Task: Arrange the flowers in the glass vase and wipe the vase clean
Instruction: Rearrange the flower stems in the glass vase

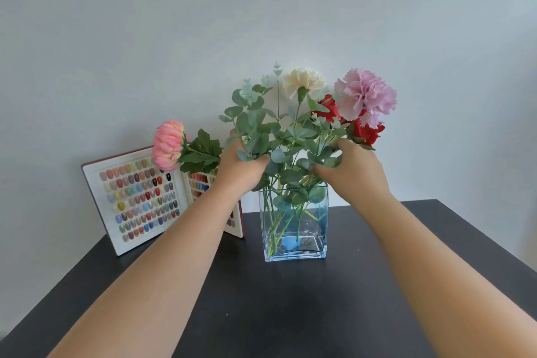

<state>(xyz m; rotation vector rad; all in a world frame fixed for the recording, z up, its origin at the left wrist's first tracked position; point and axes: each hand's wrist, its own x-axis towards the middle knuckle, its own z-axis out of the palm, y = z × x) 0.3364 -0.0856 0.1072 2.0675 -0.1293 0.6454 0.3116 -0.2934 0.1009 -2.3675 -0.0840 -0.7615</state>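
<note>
A square glass vase (295,244) stands on the dark table (261,308) near its back edge. Green stems cross inside it. Above its rim rise eucalyptus sprigs (255,125), a cream carnation (303,81), a pink-lilac carnation (366,96) and red flowers (367,132). My left hand (239,168) is closed around stems at the bunch's left side, and a pink chrysanthemum (168,145) sticks out sideways to the left of it. My right hand (353,168) grips foliage and stems on the right, just above the vase rim.
An open nail-colour sample book (136,197) leans against the pale wall behind and left of the vase. The table's left and right edges fall away close to my forearms.
</note>
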